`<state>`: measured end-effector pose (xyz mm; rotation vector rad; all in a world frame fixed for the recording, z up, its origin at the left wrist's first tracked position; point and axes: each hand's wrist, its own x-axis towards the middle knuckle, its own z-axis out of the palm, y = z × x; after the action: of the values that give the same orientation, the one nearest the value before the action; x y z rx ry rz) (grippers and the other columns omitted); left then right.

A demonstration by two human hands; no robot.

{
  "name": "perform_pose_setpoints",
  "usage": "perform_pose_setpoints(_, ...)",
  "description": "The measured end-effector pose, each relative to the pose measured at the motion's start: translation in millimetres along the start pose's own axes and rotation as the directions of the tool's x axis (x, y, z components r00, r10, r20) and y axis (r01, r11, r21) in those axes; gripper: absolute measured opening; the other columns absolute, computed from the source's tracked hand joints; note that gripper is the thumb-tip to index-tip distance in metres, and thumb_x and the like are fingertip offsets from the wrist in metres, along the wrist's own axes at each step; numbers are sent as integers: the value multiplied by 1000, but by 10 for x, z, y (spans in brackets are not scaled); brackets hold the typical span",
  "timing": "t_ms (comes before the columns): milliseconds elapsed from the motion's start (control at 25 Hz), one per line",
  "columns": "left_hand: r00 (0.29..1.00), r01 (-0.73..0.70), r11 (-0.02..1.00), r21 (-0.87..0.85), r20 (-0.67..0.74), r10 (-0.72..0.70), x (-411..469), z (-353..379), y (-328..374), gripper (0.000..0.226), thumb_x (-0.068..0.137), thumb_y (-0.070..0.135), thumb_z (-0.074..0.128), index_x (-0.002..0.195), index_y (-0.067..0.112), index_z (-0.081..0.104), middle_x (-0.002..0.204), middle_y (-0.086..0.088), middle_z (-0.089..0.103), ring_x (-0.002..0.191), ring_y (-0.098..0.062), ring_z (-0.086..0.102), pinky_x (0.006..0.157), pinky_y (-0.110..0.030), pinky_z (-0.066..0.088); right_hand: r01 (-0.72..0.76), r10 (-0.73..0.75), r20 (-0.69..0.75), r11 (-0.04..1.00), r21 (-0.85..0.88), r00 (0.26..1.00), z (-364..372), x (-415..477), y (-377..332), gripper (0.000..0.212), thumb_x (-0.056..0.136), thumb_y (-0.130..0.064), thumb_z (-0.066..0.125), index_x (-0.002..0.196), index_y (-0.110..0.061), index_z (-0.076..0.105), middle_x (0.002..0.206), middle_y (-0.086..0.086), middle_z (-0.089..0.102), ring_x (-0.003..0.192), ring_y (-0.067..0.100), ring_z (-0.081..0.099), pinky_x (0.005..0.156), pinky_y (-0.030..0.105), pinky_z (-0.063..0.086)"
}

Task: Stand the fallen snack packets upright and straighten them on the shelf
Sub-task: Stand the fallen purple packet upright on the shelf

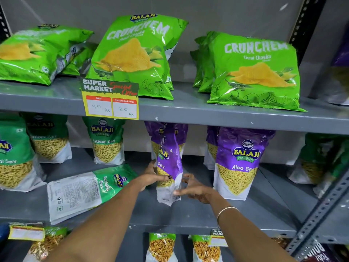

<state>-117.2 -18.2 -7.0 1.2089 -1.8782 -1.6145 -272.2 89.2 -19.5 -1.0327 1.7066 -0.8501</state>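
Note:
A purple Aloo Sev packet (pixel 170 159) stands upright but twisted edge-on at the middle of the grey middle shelf (pixel 198 218). My left hand (pixel 154 176) grips its left side and my right hand (pixel 194 188) holds its lower right corner. A green Ratlami Sev packet (pixel 88 191) lies flat on its back just left of my left arm. Another purple Aloo Sev packet (pixel 239 163) stands upright to the right. On the top shelf, a green Crunchem bag (pixel 32 53) lies fallen at the left, while two other Crunchem bags (pixel 136 57) (pixel 256 72) lean back.
Upright green Ratlami Sev packets (pixel 107 142) line the back left of the middle shelf. A yellow price tag (pixel 111 101) hangs from the top shelf edge. A perforated metal upright (pixel 319 210) runs at the right. More packets stand on the shelf below (pixel 162 246).

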Motion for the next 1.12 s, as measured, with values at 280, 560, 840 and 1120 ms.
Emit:
perform_pose_setpoints(280, 989, 43, 985, 169, -148, -17, 15, 27, 50, 83, 66, 25, 80, 136, 12, 36, 138, -12, 39, 129, -27, 38, 103, -30, 33, 192, -200, -201, 980, -60, 959, 39, 59, -13, 80, 51, -24, 80, 123, -8, 50, 99, 1, 62, 97, 15, 48, 78, 21, 48)
perform_pose_setpoints(560, 986, 37, 999, 15, -164, -34, 45, -72, 25, 58, 70, 0, 76, 110, 11, 36, 120, -18, 61, 110, -24, 57, 91, -32, 43, 182, -152, -188, 971, 155, 970, -268, 201, 47, 49, 74, 13, 66, 118, 2, 48, 90, 6, 61, 65, 4, 61, 45, 9, 49)
perform_pose_setpoints(840, 961, 76, 975, 208, -275, -17, -31, -12, 15, 77, 58, 29, 84, 123, 7, 49, 133, -16, 55, 126, -32, 49, 106, -41, 42, 295, -285, -99, 949, 110, 953, -353, 238, 17, 51, 71, 5, 73, 119, 2, 55, 121, 18, 63, 106, 28, 63, 90, 29, 56)
perform_pose_setpoints(1120, 973, 100, 813, 573, -226, 39, -74, -1021, -119, 73, 78, 36, 68, 137, 5, 40, 143, -17, 41, 132, -28, 41, 107, -30, 37, -382, 498, 278, 842, -380, 822, -377, 220, -288, 14, 83, -22, 63, 79, -12, 71, 62, 10, 71, 54, 23, 70, 58, 40, 61)
